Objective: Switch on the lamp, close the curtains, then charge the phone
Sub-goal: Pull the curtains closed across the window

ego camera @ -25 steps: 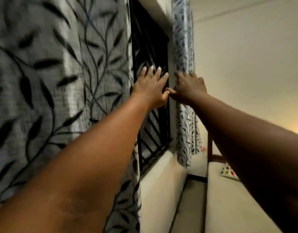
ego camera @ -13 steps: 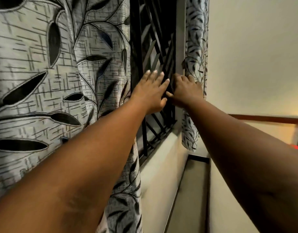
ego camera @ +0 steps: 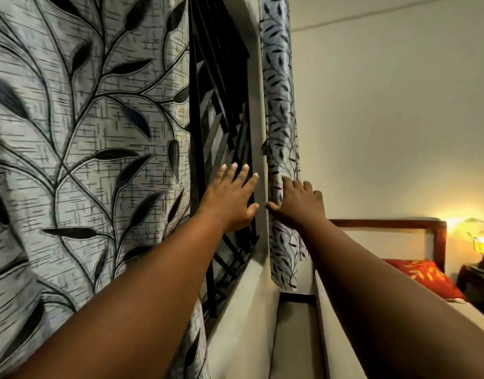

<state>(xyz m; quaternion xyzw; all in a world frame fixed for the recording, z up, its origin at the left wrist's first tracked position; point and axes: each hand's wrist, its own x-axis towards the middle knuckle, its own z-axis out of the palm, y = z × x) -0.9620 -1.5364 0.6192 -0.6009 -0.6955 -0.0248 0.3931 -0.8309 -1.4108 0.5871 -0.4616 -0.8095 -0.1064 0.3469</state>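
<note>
Both arms stretched out toward the window. Left hand (ego camera: 230, 199) flat and released, fingers spread, in front of the black window grille (ego camera: 221, 127), grasping nothing; contact with the bars can't be told. Right hand (ego camera: 299, 202) curled on the inner edge of the far curtain (ego camera: 280, 105), fingers wrapped into the fabric, thumb pointing left along the window frame (ego camera: 258, 149). That curtain hangs bunched in a narrow strip beside the wall. Near curtain (ego camera: 85, 132), grey with black leaf print, fills the left side of the view, its edge ending at the grille. Gap between the two curtains stays uncovered, grille visible. Lamp (ego camera: 481, 242) lit, glowing yellow at far right on a dark side table (ego camera: 474, 280). Red pillow (ego camera: 424, 277) on the bed (ego camera: 344, 337), wooden headboard (ego camera: 385, 222) behind it. Phone not visible.
</note>
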